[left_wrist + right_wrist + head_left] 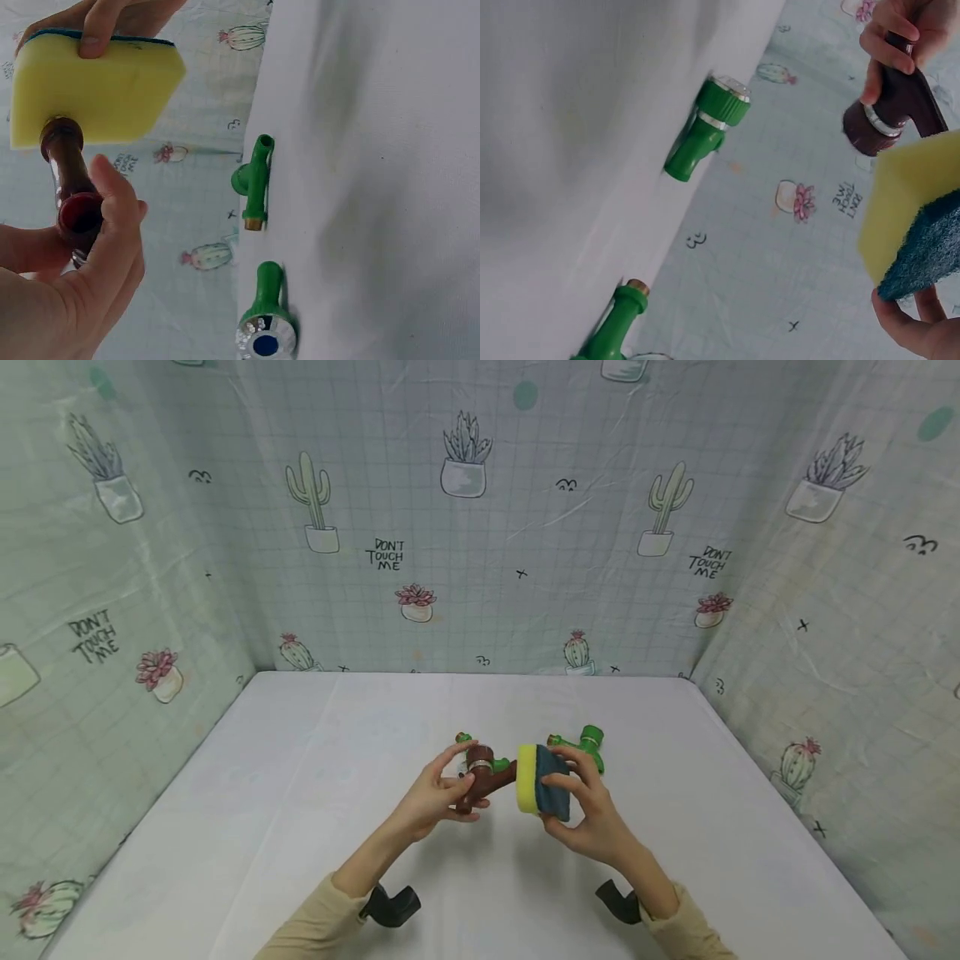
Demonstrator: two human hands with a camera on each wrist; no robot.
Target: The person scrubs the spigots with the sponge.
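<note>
My left hand (431,802) holds a brown plastic tap (483,783) with a silver ring, its fingers and thumb around the body. A yellow sponge with a dark scouring side (527,779) is gripped by my right hand (594,817), thumb below and fingers over the dark side. In the left wrist view, the end of the tap's spout (64,131) is right at the yellow face of the sponge (112,90). Both things are held up over the white table. The right wrist view shows the tap's ribbed brown cap (868,131) beside the sponge (900,187).
Two green taps lie on the white table (337,760) behind the hands: the right green tap (591,741) and the left green tap (500,765), partly hidden by the brown one. Black curved pieces (393,907) show beside both forearms. Patterned cloth (465,568) encloses the back and sides.
</note>
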